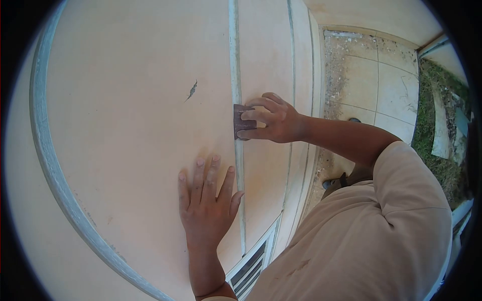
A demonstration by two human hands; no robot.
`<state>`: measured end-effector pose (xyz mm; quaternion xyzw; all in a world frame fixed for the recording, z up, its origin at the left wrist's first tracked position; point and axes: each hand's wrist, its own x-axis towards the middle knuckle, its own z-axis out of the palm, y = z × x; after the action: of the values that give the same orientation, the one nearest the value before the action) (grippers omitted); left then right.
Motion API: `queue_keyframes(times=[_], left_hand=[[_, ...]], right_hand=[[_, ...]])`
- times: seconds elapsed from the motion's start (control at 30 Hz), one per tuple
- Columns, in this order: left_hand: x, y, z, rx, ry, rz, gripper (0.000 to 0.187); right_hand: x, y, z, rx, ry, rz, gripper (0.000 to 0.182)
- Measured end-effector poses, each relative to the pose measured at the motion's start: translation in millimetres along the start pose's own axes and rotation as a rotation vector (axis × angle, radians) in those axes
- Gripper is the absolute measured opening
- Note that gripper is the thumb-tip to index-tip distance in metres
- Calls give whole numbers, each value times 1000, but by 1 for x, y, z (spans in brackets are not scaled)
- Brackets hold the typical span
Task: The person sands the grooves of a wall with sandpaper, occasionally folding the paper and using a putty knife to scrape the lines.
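A dark brown sheet or pad [244,122] lies against a narrow pale grey strip [234,60] on the peach-coloured wall [135,110]. Over the pad's right part are the fingers of my right hand [276,120], bent and pressing it to the strip. My left hand [207,200] rests on the wall lower down, left of the strip, palm down with its fingers spread and nothing held. A small dark crack [192,90] marks the wall above my left hand.
A curved grey band [55,170] runs down the left. A louvred vent [251,268] sits at the bottom. On the right are floor tiles [396,90] with debris along the wall, and grass [434,75] beyond them.
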<state>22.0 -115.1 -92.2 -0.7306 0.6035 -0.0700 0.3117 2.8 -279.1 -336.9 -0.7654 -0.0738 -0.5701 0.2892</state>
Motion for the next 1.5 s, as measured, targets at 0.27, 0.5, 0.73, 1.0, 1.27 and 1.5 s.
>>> queue_keyframes(times=[0.27, 0.5, 0.73, 1.0, 1.27, 1.5], left_hand=[[0, 2, -2, 7, -29, -5, 44], [-2, 1, -4, -10, -31, -3, 46], [-2, 2, -8, -31, -44, -15, 46], [-3, 2, -9, -38, -42, -14, 47], [-3, 1, -7, -28, -28, -2, 47], [-1, 1, -7, -26, -30, -8, 46]], right_hand=[[3, -7, -6, -104, -80, 114, 28], [8, -19, 0, -75, -26, 174, 24], [2, -4, 13, -27, 107, 86, 21], [5, -2, 11, 8, 60, -106, 18], [16, 5, 5, 33, 51, -129, 19], [17, 15, 2, -30, 77, -64, 16]])
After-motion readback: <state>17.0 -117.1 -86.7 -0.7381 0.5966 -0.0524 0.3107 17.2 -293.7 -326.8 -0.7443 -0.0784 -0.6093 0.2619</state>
